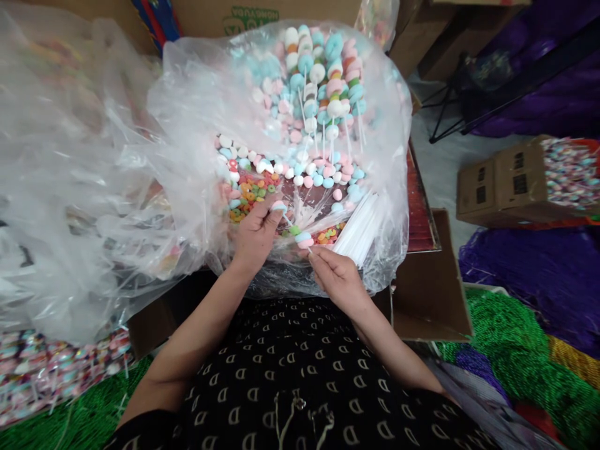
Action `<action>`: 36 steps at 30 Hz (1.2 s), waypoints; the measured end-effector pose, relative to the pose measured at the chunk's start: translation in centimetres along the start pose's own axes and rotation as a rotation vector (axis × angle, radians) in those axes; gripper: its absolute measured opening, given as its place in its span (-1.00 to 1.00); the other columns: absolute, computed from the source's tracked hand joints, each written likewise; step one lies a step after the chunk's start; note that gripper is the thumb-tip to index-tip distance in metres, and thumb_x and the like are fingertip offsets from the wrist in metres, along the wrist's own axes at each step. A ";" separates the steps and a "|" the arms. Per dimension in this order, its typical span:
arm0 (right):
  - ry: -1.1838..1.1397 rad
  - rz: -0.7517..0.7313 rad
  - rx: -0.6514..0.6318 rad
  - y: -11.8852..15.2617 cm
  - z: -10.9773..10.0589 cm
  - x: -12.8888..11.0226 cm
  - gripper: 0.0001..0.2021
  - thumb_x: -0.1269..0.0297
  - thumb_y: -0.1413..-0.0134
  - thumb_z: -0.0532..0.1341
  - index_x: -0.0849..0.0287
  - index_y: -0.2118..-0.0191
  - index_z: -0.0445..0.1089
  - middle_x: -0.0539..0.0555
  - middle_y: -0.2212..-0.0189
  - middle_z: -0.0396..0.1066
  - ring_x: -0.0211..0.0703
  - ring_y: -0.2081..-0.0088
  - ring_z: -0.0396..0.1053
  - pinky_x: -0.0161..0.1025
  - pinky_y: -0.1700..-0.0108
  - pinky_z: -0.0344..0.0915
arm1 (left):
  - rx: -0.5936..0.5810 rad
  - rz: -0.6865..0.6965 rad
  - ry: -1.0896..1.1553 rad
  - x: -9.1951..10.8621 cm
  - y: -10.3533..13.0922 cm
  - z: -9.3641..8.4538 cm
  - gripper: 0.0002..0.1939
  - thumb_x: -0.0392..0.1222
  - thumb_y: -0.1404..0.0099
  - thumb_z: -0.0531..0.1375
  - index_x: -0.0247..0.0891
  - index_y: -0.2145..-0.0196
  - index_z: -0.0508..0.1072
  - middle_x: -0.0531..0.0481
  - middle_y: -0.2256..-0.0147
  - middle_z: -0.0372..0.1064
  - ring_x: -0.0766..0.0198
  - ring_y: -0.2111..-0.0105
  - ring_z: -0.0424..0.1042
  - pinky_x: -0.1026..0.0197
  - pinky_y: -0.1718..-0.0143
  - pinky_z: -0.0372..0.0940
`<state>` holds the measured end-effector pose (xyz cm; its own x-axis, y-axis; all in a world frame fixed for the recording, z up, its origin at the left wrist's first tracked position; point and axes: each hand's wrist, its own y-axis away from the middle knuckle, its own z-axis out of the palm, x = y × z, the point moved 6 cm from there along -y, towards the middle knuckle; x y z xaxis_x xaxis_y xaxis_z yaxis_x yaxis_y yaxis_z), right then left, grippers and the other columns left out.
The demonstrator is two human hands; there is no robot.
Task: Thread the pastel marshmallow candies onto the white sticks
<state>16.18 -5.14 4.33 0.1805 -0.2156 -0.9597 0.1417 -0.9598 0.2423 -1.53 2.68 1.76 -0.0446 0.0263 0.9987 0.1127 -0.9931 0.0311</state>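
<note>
My right hand (340,275) pinches the lower end of a thin white stick. Threaded on it are a pink-and-blue marshmallow (304,240) and a green gummy ring (294,230). Between the thumb and fingers of my left hand (255,234) is a pale blue-and-white marshmallow (279,206), at the stick's upper end; whether the stick has pierced it I cannot tell. Small coloured gummy rings (250,192) lie in a heap beside my left hand. A bundle of white sticks (359,231) lies just right of my right hand. Loose pastel marshmallows (323,172) are spread beyond both hands.
Several filled marshmallow skewers (334,78) are piled at the back on clear plastic sheeting (391,137). More crumpled plastic (94,156) covers the left side. An open cardboard box (424,294) stands low on the right, near green netting (506,344). Farther right sits a carton (499,184) of wrapped sweets.
</note>
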 end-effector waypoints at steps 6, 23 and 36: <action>-0.063 0.037 -0.021 0.3 1.0 -0.2 -0.59 -0.06 -0.40 0.18 0.19 0.12 0.60 -0.15 0.66 0.08 -0.30 0.62 0.05 -0.30 0.54 0.02 | -0.015 0.109 -0.142 1.1 0.5 0.3 -0.74 -0.04 -0.41 0.32 -0.07 -0.01 0.66 0.00 0.06 0.66 0.19 0.15 0.59 0.10 0.01 0.50; -0.121 -0.033 0.026 -0.7 1.6 -0.5 -0.59 -0.09 -0.37 0.22 0.20 0.20 0.58 -0.17 0.69 0.09 -0.33 0.65 0.02 -0.30 0.55 0.03 | -0.187 0.113 0.029 1.5 1.9 2.0 -0.65 0.10 -0.52 0.20 -0.09 -0.08 0.62 -0.06 -0.03 0.63 0.16 0.06 0.63 0.08 -0.02 0.52; -0.088 -0.105 0.035 -1.2 1.3 0.2 -0.66 -0.04 -0.36 0.23 0.15 0.16 0.58 -0.13 0.62 0.21 -0.28 0.57 0.14 -0.28 0.44 0.17 | -0.198 -0.318 0.587 1.1 1.8 3.7 -0.62 0.16 -0.37 0.36 -0.15 0.05 0.57 -0.05 0.23 0.60 0.07 0.12 0.62 0.07 0.16 0.55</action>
<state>14.82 -4.30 3.65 0.0801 -0.1271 -0.9887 0.1211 -0.9833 0.1362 2.29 1.36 3.02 -0.5814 0.3085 0.7528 -0.1755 -0.9511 0.2542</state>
